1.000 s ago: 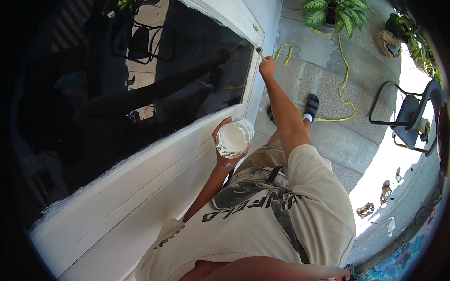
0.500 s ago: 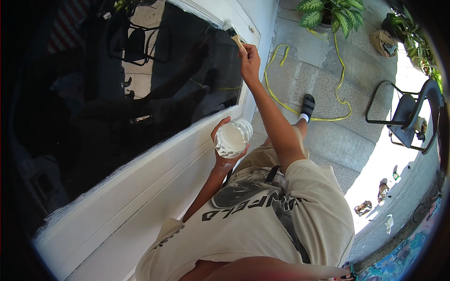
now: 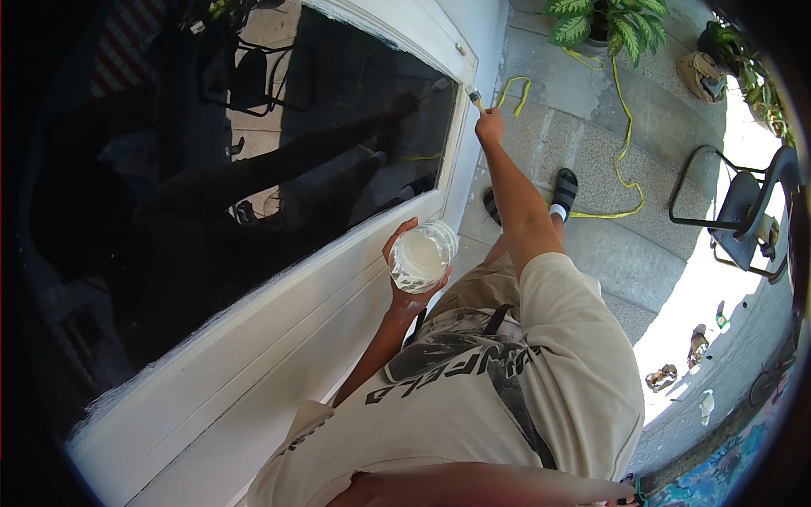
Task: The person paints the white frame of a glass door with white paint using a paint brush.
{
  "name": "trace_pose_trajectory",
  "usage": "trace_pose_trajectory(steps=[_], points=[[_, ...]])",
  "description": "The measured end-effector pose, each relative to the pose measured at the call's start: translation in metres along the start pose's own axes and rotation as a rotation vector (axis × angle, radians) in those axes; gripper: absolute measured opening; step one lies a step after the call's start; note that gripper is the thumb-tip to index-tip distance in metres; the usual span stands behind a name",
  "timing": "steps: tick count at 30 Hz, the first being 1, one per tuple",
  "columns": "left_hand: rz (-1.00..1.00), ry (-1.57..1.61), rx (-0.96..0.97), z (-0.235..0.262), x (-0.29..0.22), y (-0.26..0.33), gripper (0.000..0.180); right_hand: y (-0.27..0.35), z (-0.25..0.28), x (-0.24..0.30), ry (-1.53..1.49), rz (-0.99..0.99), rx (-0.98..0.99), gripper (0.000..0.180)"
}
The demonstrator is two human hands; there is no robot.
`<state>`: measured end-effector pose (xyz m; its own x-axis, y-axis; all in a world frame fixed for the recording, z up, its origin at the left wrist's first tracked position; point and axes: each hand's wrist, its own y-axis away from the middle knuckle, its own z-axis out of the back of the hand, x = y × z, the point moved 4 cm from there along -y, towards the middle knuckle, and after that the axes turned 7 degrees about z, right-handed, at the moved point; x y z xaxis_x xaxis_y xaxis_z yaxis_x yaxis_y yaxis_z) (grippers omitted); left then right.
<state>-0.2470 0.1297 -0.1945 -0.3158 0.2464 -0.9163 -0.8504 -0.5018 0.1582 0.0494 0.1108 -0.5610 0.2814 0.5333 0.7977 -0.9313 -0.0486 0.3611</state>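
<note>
The right hand is closed around the handle of a small paintbrush, fingers wrapped tight, arm stretched well out from the body. Just beyond the knuckles the bristles point at the white frame of the door, at the corner where the dark glass pane ends; whether the tip actually touches the frame is too small to tell. The glass beside the brush mirrors the reaching arm.

Back toward the chest, the left hand cups a clear round tub of white paint from underneath, fingers curled up around its wall, holding it level and open at the top. The tub hangs close against the door's white lower panel, well apart from the brush.

Below the outstretched arm lie grey paving stones, a foot in a black sandal and a yellow hose snaking past it. Farther off stand a leafy potted plant and a black metal chair.
</note>
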Motion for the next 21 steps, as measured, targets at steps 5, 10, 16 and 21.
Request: trace_pose_trajectory(steps=[5, 10, 16, 21], points=[[0.015, -0.066, -0.027, 0.002, 0.000, 0.002, 0.096, 0.026, 0.006, 0.065, -0.245, 0.091, -0.032, 0.020], [0.004, -0.029, -0.023, 0.002, -0.001, 0.001, 0.096, 0.089, 0.050, 0.161, -0.487, 0.183, -0.072, 0.017], [0.000, -0.020, -0.012, 0.001, 0.003, 0.000, 0.097, 0.133, 0.103, 0.245, -0.825, 0.532, 0.043, 0.020], [0.013, 0.028, -0.010, -0.001, 0.009, 0.001, 0.098, 0.067, 0.039, 0.167, -0.838, 0.489, 0.005, 0.017]])
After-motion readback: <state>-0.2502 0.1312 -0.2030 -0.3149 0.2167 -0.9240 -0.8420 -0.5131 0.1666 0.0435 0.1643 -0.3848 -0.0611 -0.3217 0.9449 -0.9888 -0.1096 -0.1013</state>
